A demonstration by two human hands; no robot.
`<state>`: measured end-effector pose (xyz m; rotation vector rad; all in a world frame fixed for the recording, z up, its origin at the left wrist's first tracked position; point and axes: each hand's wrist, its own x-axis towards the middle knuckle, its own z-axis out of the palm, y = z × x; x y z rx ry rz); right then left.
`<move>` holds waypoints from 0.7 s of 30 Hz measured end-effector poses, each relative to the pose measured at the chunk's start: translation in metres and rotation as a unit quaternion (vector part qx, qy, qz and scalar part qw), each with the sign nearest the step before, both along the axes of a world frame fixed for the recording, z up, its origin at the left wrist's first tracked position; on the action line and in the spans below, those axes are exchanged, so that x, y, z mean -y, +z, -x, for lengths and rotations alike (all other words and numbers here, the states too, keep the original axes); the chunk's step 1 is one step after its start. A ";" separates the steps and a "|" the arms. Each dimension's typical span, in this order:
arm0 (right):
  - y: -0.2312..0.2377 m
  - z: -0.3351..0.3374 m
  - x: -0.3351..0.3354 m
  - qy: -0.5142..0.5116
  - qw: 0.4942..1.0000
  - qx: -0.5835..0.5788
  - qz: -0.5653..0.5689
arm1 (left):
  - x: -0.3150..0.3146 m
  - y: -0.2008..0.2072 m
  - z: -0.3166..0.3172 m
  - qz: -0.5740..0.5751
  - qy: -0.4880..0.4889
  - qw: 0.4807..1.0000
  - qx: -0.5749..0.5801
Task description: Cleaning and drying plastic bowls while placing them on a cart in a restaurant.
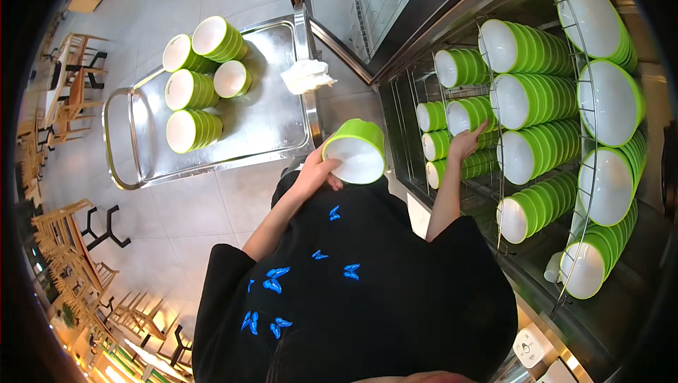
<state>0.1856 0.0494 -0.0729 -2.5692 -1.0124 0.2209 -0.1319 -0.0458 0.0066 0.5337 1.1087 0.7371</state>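
My left hand (pixel 315 173) grips what looks like a short nested stack of green bowls (pixel 360 160) in front of my chest; its white inside faces me. Out to the right, my right hand (pixel 465 144) is at the underside of a small stack of green bowls (pixel 472 112) lying sideways on the wire rack, its fingers against them. Part of that hand's grip is hidden. Larger stacks of green bowls (pixel 537 93) lie beside it, white openings turned toward me.
A metal trolley (pixel 272 122) stands at the left, carrying several upright stacks of green bowls (pixel 194 90) and a crumpled white cloth (pixel 307 76). Wire dividers (pixel 501 171) separate the rack's rows inside a dark cabinet. A glass door (pixel 395 2) stands open ahead. Wooden chairs (pixel 67 238) are farther left.
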 end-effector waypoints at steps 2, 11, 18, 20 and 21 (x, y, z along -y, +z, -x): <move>0.001 0.001 0.003 -0.010 0.999 0.005 -0.035 | 0.000 -0.003 0.005 0.008 -0.031 0.999 -0.001; -0.002 -0.011 0.015 0.010 0.998 0.032 -0.060 | -0.004 -0.001 0.010 0.020 -0.045 0.999 -0.007; -0.015 -0.030 0.013 0.008 1.000 0.008 -0.028 | -0.006 -0.004 0.006 0.027 -0.046 0.999 0.003; -0.017 -0.030 0.012 0.015 0.998 0.013 -0.051 | -0.006 -0.005 0.005 0.033 -0.051 0.998 -0.002; -0.012 -0.024 0.010 0.016 0.999 0.013 -0.050 | -0.007 -0.005 0.005 0.035 -0.050 0.998 -0.002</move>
